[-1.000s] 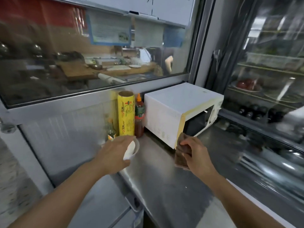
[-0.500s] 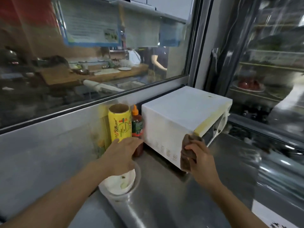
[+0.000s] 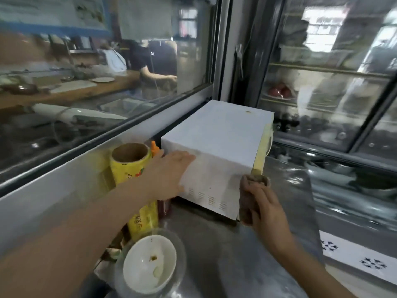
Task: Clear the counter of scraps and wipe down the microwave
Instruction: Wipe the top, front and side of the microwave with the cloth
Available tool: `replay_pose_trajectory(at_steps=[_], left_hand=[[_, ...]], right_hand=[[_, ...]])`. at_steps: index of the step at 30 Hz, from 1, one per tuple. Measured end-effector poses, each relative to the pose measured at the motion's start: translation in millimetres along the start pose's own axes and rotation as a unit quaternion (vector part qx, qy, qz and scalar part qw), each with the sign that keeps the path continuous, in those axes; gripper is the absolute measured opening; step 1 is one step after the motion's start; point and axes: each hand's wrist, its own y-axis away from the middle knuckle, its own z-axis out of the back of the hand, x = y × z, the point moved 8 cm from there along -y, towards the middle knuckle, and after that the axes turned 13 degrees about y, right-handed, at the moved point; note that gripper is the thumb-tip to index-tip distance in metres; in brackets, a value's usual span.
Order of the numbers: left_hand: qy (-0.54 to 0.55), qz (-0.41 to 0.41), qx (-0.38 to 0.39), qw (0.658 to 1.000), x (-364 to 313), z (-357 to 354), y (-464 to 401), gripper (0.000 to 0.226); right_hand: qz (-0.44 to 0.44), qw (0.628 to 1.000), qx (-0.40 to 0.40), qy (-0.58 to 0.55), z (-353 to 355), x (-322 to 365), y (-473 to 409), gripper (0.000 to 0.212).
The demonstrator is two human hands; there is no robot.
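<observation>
- the left hand [image 3: 169, 175] is laid flat against the microwave's vented side panel, fingers straight and close together, nothing gripped; it appears to brace the box.
- the right hand [image 3: 263, 208] is curled round a brown cloth [image 3: 247, 203], which is pressed to the near front corner of the microwave [image 3: 217, 130], just under the yellowed door edge.
- the microwave is seen at about 12 o'clock from the hands, on the steel counter [image 3: 225, 254], its back close to the window frame.
- risk, as a judgement: a hard wipe at the corner could slide the light box on the smooth steel toward 1 o'clock; the flat left palm gives little hold if it slips.
- risk: the left forearm passes just beside the upright roll of cling film [image 3: 133, 168] and the sauce bottle [image 3: 155, 148] at 10 o'clock; either could be knocked over by a pull back.
- risk: the white bowl [image 3: 149, 263] at 7 o'clock, with small scraps inside, sits nested in a clear container near the counter edge and could be nudged off by an elbow.
- materials: microwave casing is matte white sheet metal, boxy, with slotted vents and a small brown spot on top; cloth is soft and limp; counter is brushed, reflective steel; the roll is a cardboard core in glossy yellow wrap.
</observation>
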Motion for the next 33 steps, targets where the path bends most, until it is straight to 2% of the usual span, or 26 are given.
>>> replay_pose_trajectory(at_steps=[2,6,8,11,14,16,20,24,30,33], left_hand=[[-0.024,-0.034,0.003,0.999,3,7,-11,0.075],[-0.05,-0.046,0.021,0.997,24,12,-43,0.079],[-0.06,-0.043,0.044,0.996,34,8,-56,0.085],[-0.094,-0.032,0.081,0.992,44,7,-71,0.098],[-0.161,-0.03,0.12,0.979,52,0,-80,0.109],[-0.18,-0.026,0.15,0.972,58,-10,-84,0.112],[-0.158,-0.013,0.176,0.971,69,-25,-89,0.12],[-0.123,-0.007,0.177,0.977,73,-28,-93,0.123],[-0.083,-0.022,0.169,0.982,69,-27,-96,0.119],[-0.058,-0.036,0.162,0.984,68,-24,-98,0.119]], right_hand=[[-0.014,0.999,0.012,0.032,3,4,7,0.046],[0.034,0.989,-0.018,0.141,11,14,-3,0.039],[0.074,0.979,-0.037,0.189,8,17,-16,0.049],[0.166,0.946,-0.074,0.269,-3,26,-41,0.046],[0.201,0.907,-0.018,0.37,-38,0,-55,0.073],[0.196,0.89,0.004,0.411,-56,-21,-52,0.079],[0.216,0.869,-0.047,0.442,-73,-30,-43,0.08],[0.234,0.864,-0.078,0.439,-90,-29,-37,0.067],[0.321,0.815,0.041,0.481,-148,-41,6,0.073],[0.356,0.789,0.044,0.499,-139,-37,3,0.064]])
